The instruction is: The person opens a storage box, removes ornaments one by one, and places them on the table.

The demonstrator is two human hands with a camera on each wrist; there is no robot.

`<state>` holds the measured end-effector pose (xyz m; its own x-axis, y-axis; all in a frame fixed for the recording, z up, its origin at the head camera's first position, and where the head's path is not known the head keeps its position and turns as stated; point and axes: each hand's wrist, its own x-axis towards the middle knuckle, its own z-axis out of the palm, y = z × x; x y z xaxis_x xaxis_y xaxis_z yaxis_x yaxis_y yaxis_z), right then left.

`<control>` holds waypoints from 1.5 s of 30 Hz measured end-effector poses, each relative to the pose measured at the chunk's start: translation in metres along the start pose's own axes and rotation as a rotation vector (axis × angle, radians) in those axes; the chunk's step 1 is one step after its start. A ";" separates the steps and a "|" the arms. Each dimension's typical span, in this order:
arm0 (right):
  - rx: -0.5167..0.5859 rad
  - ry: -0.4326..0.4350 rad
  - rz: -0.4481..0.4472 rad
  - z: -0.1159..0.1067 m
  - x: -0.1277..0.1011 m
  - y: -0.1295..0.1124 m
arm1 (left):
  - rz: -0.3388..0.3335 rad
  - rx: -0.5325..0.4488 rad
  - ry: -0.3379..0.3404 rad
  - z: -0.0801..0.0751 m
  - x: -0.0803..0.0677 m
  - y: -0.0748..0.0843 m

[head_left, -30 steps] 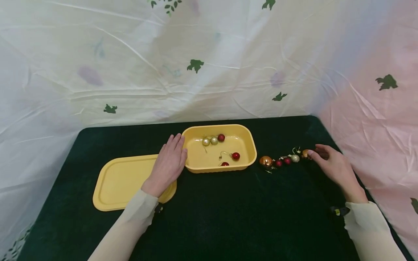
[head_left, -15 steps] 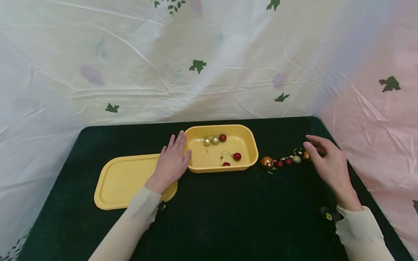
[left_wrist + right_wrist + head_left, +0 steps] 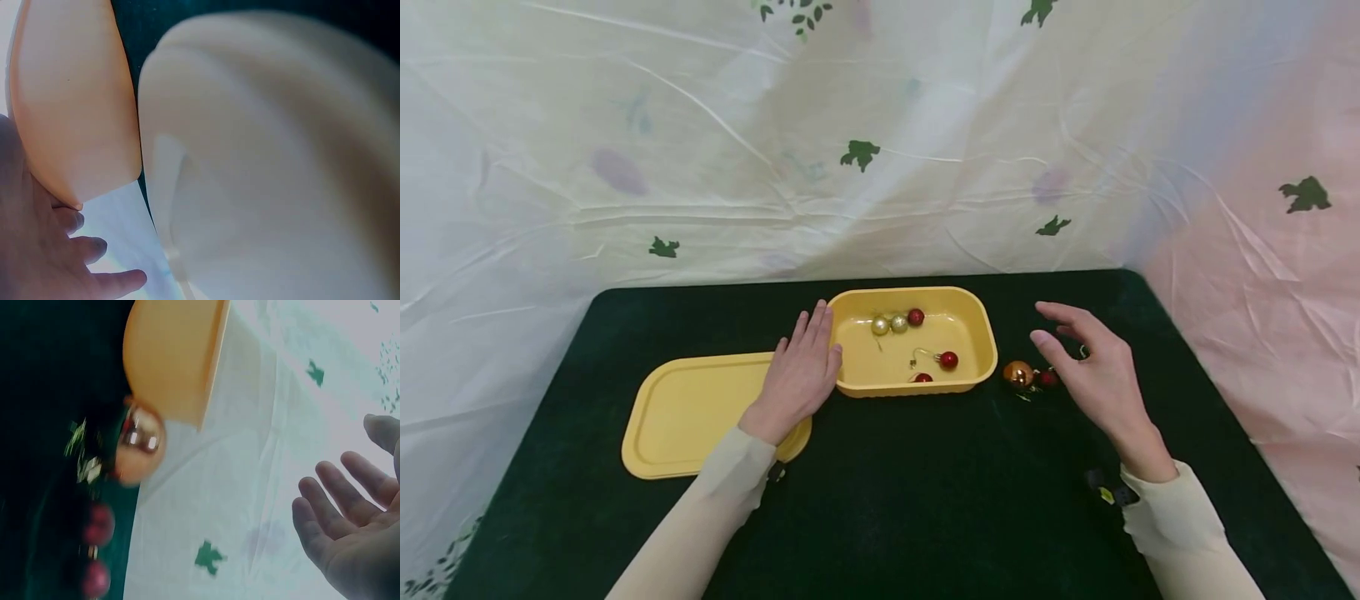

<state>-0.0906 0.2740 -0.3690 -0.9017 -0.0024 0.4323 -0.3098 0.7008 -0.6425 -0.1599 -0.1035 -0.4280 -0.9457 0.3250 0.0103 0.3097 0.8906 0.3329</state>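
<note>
A yellow plastic box [image 3: 917,388] holds several small gold and red Christmas baubles, such as the red bauble [image 3: 948,361]. My left hand [image 3: 799,371] has its fingers extended along the box's left end, seemingly touching it. Right of the box lies a row of baubles on the table. Its copper bauble [image 3: 1018,375] is nearest the box, beside a dark red bauble [image 3: 1047,378]. Over the row hovers my right hand [image 3: 1097,379], thumb and fingers apart with nothing between them; it hides the row's far end. Two blurred red baubles [image 3: 98,525] show in the right wrist view.
The flat yellow lid [image 3: 692,417] lies left of the box, partly under the left forearm. Dark green cloth [image 3: 925,500] covers the table. A pale patterned curtain [image 3: 737,167] hangs behind, and a pinkish one [image 3: 1247,333] borders the right side.
My right hand has left the orange bauble at the row's far end and moved left over the row, fingers spreading. My left hand stays by the box.
</note>
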 end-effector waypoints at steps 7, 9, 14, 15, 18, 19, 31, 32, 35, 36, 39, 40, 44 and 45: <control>0.059 -0.100 -0.040 0.025 0.012 -0.015 | -0.009 -0.002 -0.013 0.000 0.000 0.000; 0.076 -0.120 -0.052 0.032 0.016 -0.018 | -0.008 -0.004 -0.011 0.001 -0.001 0.000; 0.085 -0.165 -0.085 0.051 0.028 -0.025 | -0.006 -0.015 -0.013 0.001 -0.001 0.000; 0.085 -0.176 -0.086 0.054 0.030 -0.026 | -0.007 -0.015 -0.014 0.001 0.000 0.000; 0.070 -0.209 -0.081 0.064 0.035 -0.030 | -0.006 -0.016 -0.014 0.001 -0.001 0.001; 0.065 -0.222 -0.077 0.067 0.037 -0.032 | -0.005 -0.016 -0.013 0.001 -0.001 0.001; 0.006 -0.365 -0.054 0.107 0.054 -0.035 | 0.007 -0.022 -0.011 0.001 -0.006 -0.001; 0.003 -0.377 -0.051 0.111 0.056 -0.034 | 0.008 -0.023 -0.011 0.001 -0.006 -0.001; -0.012 -0.401 -0.048 0.119 0.062 -0.033 | 0.009 -0.026 -0.010 0.000 -0.005 -0.001; -0.018 -0.407 -0.049 0.121 0.063 -0.033 | 0.009 -0.027 -0.010 0.000 -0.005 -0.001; -0.040 -0.422 -0.056 0.128 0.068 -0.033 | 0.012 -0.029 -0.009 0.000 -0.005 -0.002; -0.043 -0.427 -0.059 0.130 0.069 -0.033 | 0.012 -0.028 -0.009 0.000 -0.005 -0.002; -0.037 -0.462 -0.036 0.137 0.073 -0.032 | 0.014 -0.021 -0.004 0.000 -0.004 -0.002; -0.034 -0.471 -0.029 0.138 0.074 -0.032 | 0.014 -0.019 -0.004 0.000 -0.004 -0.002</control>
<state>-0.1893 0.1528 -0.4034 -0.9339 -0.3401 0.1102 -0.3338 0.7190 -0.6096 -0.1571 -0.1064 -0.4284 -0.9408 0.3387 0.0113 0.3209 0.8797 0.3510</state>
